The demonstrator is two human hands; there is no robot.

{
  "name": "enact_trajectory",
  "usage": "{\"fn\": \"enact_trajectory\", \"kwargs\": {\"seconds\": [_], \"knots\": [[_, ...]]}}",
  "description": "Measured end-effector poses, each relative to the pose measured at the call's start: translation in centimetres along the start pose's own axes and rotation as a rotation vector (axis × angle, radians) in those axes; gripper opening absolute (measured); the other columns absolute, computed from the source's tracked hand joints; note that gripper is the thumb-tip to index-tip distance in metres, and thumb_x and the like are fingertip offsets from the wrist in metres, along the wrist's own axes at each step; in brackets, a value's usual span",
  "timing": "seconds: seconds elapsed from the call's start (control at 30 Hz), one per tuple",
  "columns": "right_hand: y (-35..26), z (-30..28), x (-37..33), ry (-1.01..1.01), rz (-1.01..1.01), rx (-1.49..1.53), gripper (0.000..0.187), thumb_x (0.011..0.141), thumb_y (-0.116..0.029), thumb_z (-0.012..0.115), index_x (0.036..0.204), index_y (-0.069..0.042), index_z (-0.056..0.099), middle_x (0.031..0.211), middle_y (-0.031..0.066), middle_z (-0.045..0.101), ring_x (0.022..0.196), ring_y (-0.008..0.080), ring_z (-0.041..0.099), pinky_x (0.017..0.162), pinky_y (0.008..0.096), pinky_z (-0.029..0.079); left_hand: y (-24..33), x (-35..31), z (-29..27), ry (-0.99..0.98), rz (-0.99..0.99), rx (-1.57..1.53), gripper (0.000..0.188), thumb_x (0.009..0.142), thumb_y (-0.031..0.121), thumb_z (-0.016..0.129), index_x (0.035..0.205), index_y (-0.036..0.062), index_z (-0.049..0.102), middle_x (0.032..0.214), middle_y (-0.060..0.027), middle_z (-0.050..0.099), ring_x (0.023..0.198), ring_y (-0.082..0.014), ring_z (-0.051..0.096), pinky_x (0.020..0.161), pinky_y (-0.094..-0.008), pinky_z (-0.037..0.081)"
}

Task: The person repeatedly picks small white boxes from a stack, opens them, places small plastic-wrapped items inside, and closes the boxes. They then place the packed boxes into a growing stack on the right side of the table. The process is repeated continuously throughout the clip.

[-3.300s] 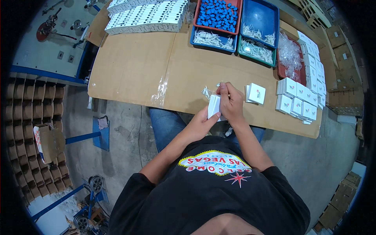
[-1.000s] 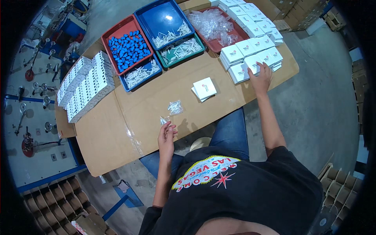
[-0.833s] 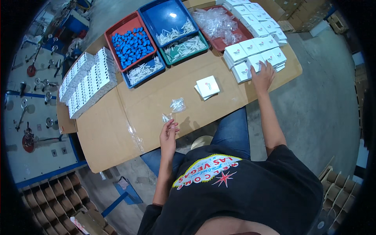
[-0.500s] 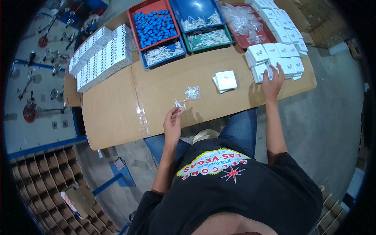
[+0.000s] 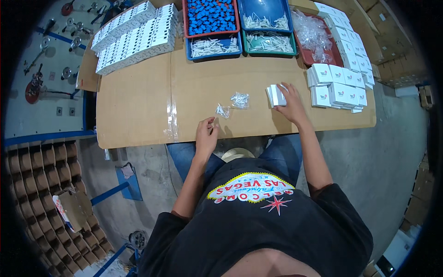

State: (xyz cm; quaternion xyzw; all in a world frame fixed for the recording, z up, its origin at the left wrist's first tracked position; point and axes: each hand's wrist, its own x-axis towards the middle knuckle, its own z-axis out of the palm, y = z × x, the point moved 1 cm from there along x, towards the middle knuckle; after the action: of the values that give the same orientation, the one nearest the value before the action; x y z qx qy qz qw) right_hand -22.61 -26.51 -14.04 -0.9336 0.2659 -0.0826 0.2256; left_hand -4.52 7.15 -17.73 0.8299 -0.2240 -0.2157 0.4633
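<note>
Head view: right grip (image 5: 292, 108) pinching white boxes (image 5: 277, 96) between thumb and fingers. Left grip (image 5: 207, 137) hanging near edge of surface (image 5: 134, 106), fingers half curled, slightly apart. Small clear bag (image 5: 222, 111) of white pieces lying just beyond left grip's fingertips; second clear bag (image 5: 240, 100) lying farther out, between both grips. Stacked white cartons (image 5: 341, 90) standing right of right grip. Red tray (image 5: 335, 56) of clear plastic sitting beyond right grip; green tray (image 5: 270, 54) sitting left of that, holding white pieces.

overlapping white pieces (image 5: 276, 96), filled clear bags (image 5: 239, 100)
</note>
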Motion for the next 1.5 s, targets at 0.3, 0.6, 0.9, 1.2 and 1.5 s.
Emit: {"fn": "enact_trajectory", "kwargs": {"seconds": [0.3,0.6,0.9,1.2,1.5], "knots": [[-2.9,-1.8,0.5,0.094,0.484,1.402,0.055,0.11,-0.048,0.055,0.133,0.001,0.063,0.116,0.0067,0.072,0.103,0.016,0.07,0.093,0.0313,0.055,-1.9,1.1,0.0,0.012,0.085,0.066,0.035,0.099,0.014,0.07,0.132,0.0022,0.067,0.113,-0.012,0.064,0.096,-0.0198,0.062,0.091,-0.0342,0.054],[-2.8,-1.5,0.1,0.393,0.429,0.474,0.065,0.092,-0.043,0.082,0.137,0.001,0.064,0.116,0.0204,0.073,0.105,0.0265,0.071,0.091,0.039,0.055,-0.9,1.2,0.1,0.045,0.105,0.156,0.037,0.095,0.017,0.072,0.13,0.0056,0.068,0.111,-0.0138,0.065,0.093,-0.0248,0.066,0.081,-0.0367,0.057],[3.4,-4.7,-1.3,0.811,0.371,-0.13,0.061,0.082,-0.041,0.087,0.124,-0.003,0.063,0.116,0.017,0.062,0.112,0.037,0.06,0.097,0.0476,0.05,-0.4,0.0,0.6,0.257,0.189,0.133,0.016,0.102,0.012,0.063,0.112,0.0059,0.074,0.098,-0.0065,0.07,0.077,-0.0166,0.063,0.073,-0.0304,0.053],[8.6,-3.3,-3.0,0.774,0.449,-0.471,0.057,0.08,-0.043,0.086,0.118,-0.006,0.069,0.13,0.0156,0.06,0.125,0.0362,0.053,0.106,0.0513,0.041,-1.0,0.5,1.3,0.302,0.223,0.178,0.014,0.101,0.012,0.063,0.108,0.0076,0.074,0.095,-0.0045,0.07,0.069,-0.0165,0.061,0.066,-0.0317,0.051],[8.6,-2.8,-3.9,0.787,0.375,-0.461,0.052,0.085,-0.029,0.076,0.131,-0.004,0.067,0.135,0.0177,0.058,0.126,0.0374,0.054,0.107,0.0515,0.041,-0.7,0.5,1.3,0.292,0.17,0.172,0.015,0.101,0.012,0.063,0.108,0.007,0.074,0.094,-0.0049,0.068,0.071,-0.0155,0.061,0.067,-0.0312,0.051]]}}
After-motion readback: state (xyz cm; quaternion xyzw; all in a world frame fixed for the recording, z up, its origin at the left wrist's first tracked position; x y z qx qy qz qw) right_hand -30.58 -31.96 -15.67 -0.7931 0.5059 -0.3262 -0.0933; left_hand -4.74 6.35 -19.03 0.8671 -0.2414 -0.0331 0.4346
